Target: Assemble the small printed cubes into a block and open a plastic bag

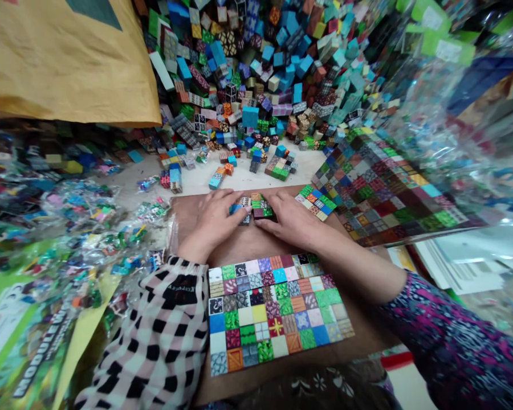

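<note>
"MODULE W…" package [40,348] left of hands. Left hand [218,216], right hand [288,216] half-curled at printed cubes [263,208], grip unclear. Cube grid [277,313] bodyward, long axis left-right.

"Both hands in at the far end of the brown board [235,245]! Left hand [216,215] curls around a small cluster of patterned cubes [241,210]."

"And the right hand [294,217]?"

"Right alongside, thumb and fingers at a green-and-brown cube group [262,207]. How firmly either one grips, you can't tell."

"Nearer the body, a broad grid of patterned cubes [277,314], just by the checked sleeve [166,319]."

"Beyond the right wrist, a smaller cube block [316,203]. And what a backdrop: a heap of loose cubes [256,74], yellow sack [68,68] to its left!"
</note>
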`<act>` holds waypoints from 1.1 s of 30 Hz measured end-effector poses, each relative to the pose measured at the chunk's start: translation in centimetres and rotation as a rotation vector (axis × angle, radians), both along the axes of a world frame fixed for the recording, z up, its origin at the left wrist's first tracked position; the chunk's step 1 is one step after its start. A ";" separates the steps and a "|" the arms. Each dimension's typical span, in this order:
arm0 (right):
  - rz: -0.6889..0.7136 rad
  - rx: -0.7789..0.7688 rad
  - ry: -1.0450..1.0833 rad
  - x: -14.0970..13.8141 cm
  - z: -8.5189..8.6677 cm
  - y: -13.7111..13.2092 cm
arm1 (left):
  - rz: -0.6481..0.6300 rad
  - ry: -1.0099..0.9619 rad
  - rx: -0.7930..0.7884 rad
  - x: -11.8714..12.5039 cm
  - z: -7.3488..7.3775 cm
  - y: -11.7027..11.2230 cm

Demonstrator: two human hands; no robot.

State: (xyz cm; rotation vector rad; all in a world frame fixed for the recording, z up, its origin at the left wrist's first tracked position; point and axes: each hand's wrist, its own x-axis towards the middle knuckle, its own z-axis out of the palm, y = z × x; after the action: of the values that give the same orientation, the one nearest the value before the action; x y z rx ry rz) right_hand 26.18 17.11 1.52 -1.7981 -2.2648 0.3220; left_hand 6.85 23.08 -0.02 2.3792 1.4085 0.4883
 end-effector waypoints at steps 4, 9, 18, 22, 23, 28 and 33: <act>-0.026 0.008 -0.013 0.1 0.0 -0.1 | 0.002 0.007 -0.015 0.0 0.1 0.0; -0.033 0.005 0.033 0.2 0.1 0.3 | 0.002 -0.006 0.004 0.0 -0.1 0.0; -0.030 0.002 0.039 -0.3 -0.2 0.9 | 0.003 -0.008 0.003 0.0 0.0 0.0; -0.026 0.019 0.049 -0.3 -0.4 0.9 | 0.004 0.002 -0.008 0.0 0.0 0.0; -0.023 0.022 0.052 -0.3 -0.5 0.9 | 0.004 0.002 -0.008 0.0 0.0 0.0; -0.027 0.032 0.057 -0.2 -0.4 0.8 | 0.003 -0.006 0.003 -0.1 -0.2 0.0; -0.029 0.025 0.040 -0.2 -0.2 0.5 | 0.005 -0.002 0.009 -0.2 -0.3 0.1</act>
State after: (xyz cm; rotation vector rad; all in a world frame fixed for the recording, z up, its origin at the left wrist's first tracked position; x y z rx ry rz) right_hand 25.96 17.61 1.30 -1.7943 -2.2036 0.3197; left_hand 6.70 23.13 -0.29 2.3828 1.4144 0.4992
